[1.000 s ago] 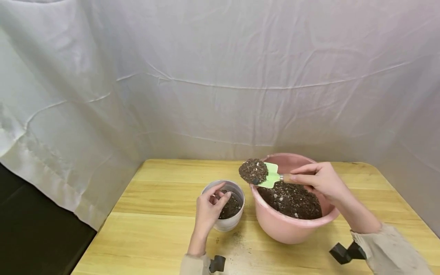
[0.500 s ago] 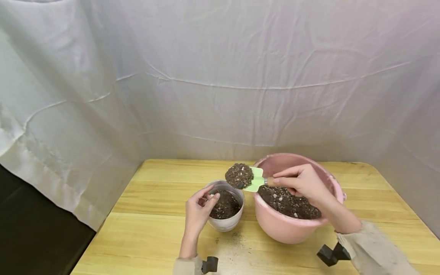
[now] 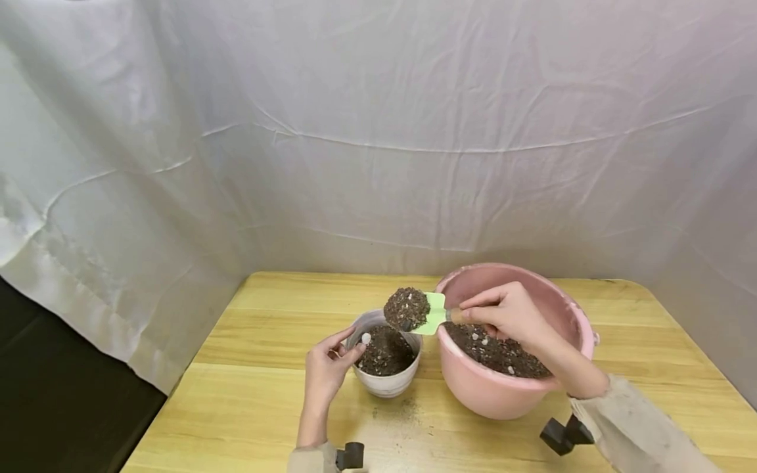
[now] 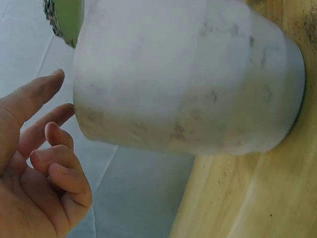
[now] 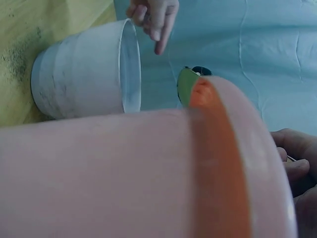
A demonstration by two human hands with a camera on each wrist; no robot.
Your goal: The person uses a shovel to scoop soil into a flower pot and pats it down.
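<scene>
My right hand [image 3: 503, 314] grips the handle of a small green trowel [image 3: 435, 311] heaped with dark soil [image 3: 407, 307]. The trowel's blade hangs over the far rim of a white pot [image 3: 387, 382], which is partly filled with soil. My left hand [image 3: 328, 365] lies against the pot's left side, fingers loosely bent at the rim and holding nothing. In the left wrist view the hand [image 4: 44, 163] sits just beside the pot wall [image 4: 188, 84]. The right wrist view shows the pot [image 5: 84, 79], the trowel's underside [image 5: 185, 88] and my right hand [image 5: 299, 168].
A pink basin [image 3: 491, 394] with dark soil [image 3: 503, 355] stands right of the pot, under my right forearm; it fills the right wrist view [image 5: 148, 173]. Soil crumbs [image 3: 402, 412] dot the wooden table [image 3: 248, 394]. White cloth [image 3: 378, 131] hangs behind and at both sides.
The loaded trowel has travelled left from above the basin to above the white pot. My left hand has slid off the pot's mouth to its left side.
</scene>
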